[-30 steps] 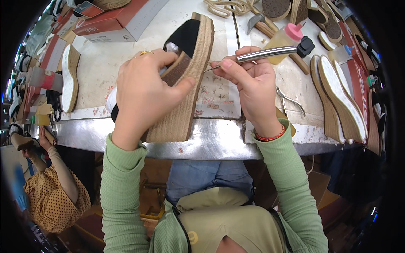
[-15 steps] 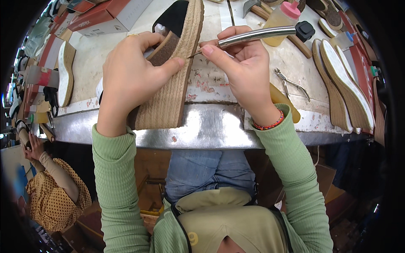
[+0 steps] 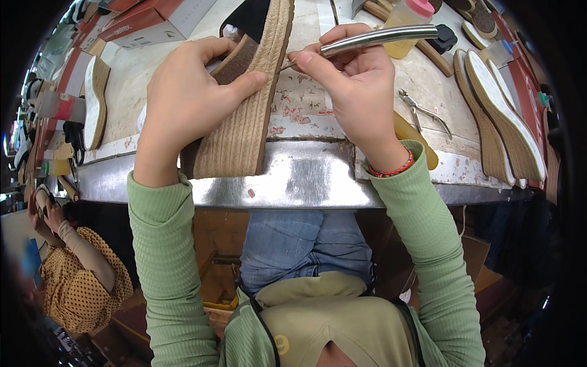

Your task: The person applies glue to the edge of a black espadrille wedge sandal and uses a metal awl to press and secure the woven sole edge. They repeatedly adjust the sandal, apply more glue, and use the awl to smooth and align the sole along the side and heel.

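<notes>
A wedge espadrille [image 3: 238,134] with braided tan rope sides and a black upper lies tilted at the table's front edge. My left hand [image 3: 186,98] wraps around it, thumb pressed on the rope side and fingers reaching over the brown inner edge. In my right hand [image 3: 364,85] is a thin-tipped tool [image 3: 379,37] with a curved, shiny metal handle. Thumb and fingers pinch it close to its tip, which meets the right edge of the rope side. The very end of the tip is too small to make out.
Nippers [image 3: 426,114] and a yellow handle [image 3: 413,140] lie right of my right hand. Beyond stands a pink-capped bottle [image 3: 406,30]. Wedge soles [image 3: 501,116] rest at the right, another sole [image 3: 96,101] and a box [image 3: 143,24] at the left. A co-worker in dotted clothing [image 3: 82,269] sits at far left.
My right hand and the tool have moved slightly away from me along the espadrille's edge. My left hand keeps its hold. The whole view has shifted a little.
</notes>
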The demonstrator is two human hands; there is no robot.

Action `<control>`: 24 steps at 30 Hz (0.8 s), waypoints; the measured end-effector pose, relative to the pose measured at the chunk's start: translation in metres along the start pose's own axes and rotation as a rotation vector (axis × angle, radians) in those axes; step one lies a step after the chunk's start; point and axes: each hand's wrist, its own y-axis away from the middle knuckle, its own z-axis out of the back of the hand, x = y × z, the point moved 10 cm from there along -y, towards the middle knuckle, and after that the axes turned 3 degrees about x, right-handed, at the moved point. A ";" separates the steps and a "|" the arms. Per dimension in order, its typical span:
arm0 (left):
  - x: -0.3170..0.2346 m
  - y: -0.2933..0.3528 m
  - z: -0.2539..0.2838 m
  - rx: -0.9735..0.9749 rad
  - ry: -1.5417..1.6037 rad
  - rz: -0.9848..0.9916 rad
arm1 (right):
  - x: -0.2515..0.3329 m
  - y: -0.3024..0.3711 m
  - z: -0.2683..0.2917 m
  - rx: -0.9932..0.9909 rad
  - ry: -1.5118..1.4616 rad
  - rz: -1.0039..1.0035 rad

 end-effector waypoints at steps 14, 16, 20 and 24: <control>0.003 -0.001 -0.004 0.027 -0.017 0.027 | -0.018 -0.001 0.001 -0.001 -0.156 -0.143; 0.004 -0.001 -0.006 0.048 -0.017 0.055 | -0.021 -0.001 0.002 0.010 -0.208 -0.183; -0.001 0.001 0.000 -0.021 -0.040 0.013 | -0.011 -0.001 0.001 0.016 -0.101 -0.105; -0.008 0.006 0.006 -0.077 -0.059 -0.084 | 0.013 0.007 -0.009 0.054 0.102 0.095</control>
